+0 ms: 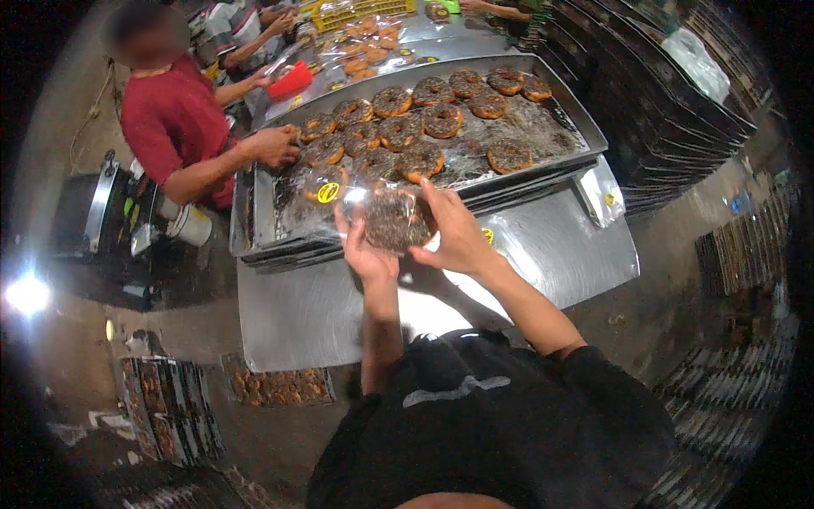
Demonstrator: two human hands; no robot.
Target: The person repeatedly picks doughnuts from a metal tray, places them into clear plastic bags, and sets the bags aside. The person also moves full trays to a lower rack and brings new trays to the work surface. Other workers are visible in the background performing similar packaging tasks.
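Observation:
My left hand (370, 254) and my right hand (452, 227) grip a sprinkle-covered doughnut (388, 219) in a clear plastic bag with a yellow sticker (328, 192), left fingers curled around its side, right thumb and fingers at the other side. They are over the near edge of a metal tray (588, 146) on stacked trays, which holds several dark-topped doughnuts (441, 120). Beneath lies a steel table (560, 259), with another yellow sticker (487, 235) beside my right hand.
A co-worker in red (174, 119) reaches into the tray from the left. More people, a yellow crate (356, 13) and bagged goods stand behind. Tray stacks (644, 93) rise at right. Filled trays (275, 386) lie below left; a white bucket (191, 227) stands left of the table.

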